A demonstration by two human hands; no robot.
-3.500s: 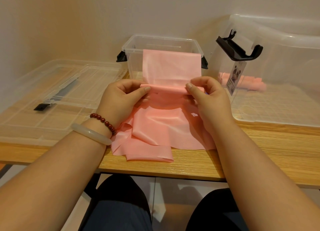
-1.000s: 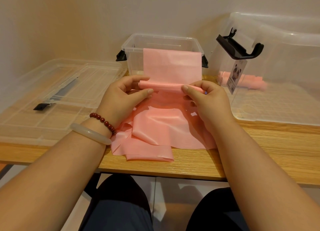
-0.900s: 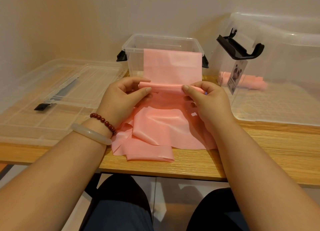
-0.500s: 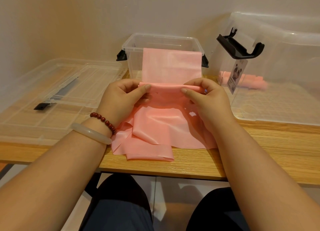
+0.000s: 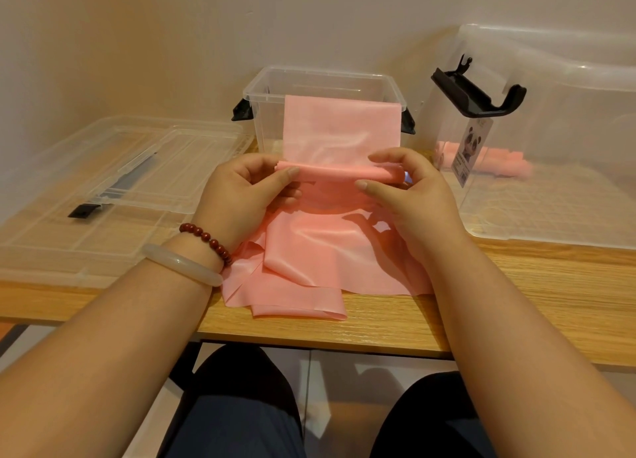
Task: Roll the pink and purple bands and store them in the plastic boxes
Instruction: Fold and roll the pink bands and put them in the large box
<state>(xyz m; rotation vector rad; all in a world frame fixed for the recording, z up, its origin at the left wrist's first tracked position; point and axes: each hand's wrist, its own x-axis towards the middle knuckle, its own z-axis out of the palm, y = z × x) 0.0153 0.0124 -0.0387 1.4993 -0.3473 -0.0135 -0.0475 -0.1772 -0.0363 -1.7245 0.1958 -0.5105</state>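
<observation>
On the table [image 5: 516,302], our left hand [image 5: 241,196] and right hand [image 5: 413,199] pinch the pink band [image 5: 327,251]; we should roll tightly, edges flush.

Single head-worn wide-angle view, facing forward and down, close over the table [image 5: 568,278].

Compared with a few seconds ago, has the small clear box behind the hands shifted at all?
No. The small clear box keeps the same gap to the black handle on its right and the flat lid on its left.
</observation>
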